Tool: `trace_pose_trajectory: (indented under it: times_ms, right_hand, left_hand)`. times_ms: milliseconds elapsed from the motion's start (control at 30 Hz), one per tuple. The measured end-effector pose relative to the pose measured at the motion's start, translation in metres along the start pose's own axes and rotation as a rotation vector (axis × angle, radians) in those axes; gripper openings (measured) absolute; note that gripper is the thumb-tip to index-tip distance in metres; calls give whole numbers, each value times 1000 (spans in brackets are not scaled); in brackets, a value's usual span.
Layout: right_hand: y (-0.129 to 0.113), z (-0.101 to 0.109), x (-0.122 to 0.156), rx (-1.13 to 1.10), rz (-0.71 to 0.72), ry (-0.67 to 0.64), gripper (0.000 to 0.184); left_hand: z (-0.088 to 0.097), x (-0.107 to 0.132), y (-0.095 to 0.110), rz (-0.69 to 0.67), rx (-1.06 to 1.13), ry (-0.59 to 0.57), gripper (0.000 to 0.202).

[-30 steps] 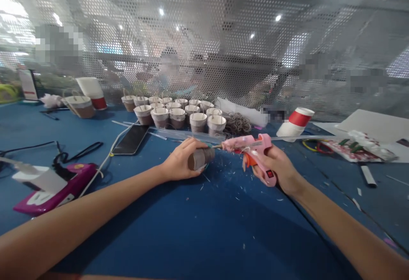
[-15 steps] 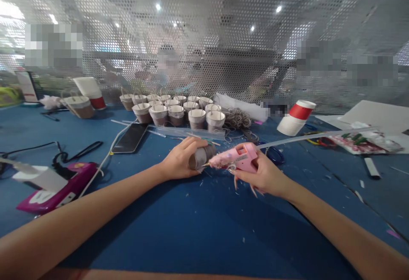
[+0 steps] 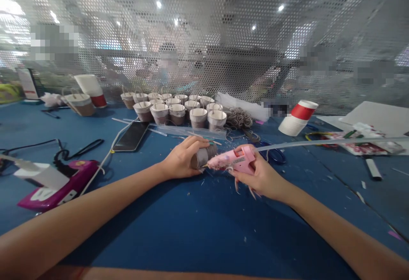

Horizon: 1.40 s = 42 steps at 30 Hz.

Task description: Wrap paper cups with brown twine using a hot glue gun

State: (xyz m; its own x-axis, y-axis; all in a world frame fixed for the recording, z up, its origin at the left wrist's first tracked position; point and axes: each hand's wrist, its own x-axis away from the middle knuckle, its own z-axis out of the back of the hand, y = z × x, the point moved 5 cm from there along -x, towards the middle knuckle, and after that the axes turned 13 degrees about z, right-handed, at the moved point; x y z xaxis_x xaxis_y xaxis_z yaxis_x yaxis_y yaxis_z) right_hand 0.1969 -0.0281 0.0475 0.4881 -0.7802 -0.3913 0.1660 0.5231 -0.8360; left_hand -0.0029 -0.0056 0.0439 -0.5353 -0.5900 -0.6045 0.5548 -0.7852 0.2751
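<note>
My left hand is wrapped round a small cup with a grey-brown wrapping, tipped on its side above the blue table. In my right hand is a pink hot glue gun, its nozzle pointing left against or very near the cup's lower edge. Whether the tip touches the cup, I cannot tell. A long clear glue stick sticks out of the gun's back toward the right. Thin strands of glue hang below the gun.
Behind my hands stand several small cups with handles, beside a heap of cord. A phone and a purple power strip lie left. Blue scissors, stacked paper cups and a plastic bag are right.
The glue gun has shifted slightly left along the cup's edge, and its glue stick now lies more level. My left hand keeps its grip on the cup.
</note>
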Motion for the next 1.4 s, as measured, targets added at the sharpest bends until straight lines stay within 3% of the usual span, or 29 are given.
trace_pose_trajectory:
  times_ms: [433, 700, 1100, 1400]
  right_hand:
    - [4, 5, 3, 81, 25, 9, 34]
    - [1, 4, 4, 78, -92, -4, 34]
    - [6, 10, 5, 170, -11, 25, 37]
    - [-5, 5, 4, 200, 40, 44, 37]
  left_hand:
    - [1, -1, -2, 40, -5, 8, 64]
    - [1, -1, -3, 82, 0, 29, 59]
    - [1, 0, -5, 103, 11, 22, 60]
    - [0, -1, -6, 123, 22, 29, 61]
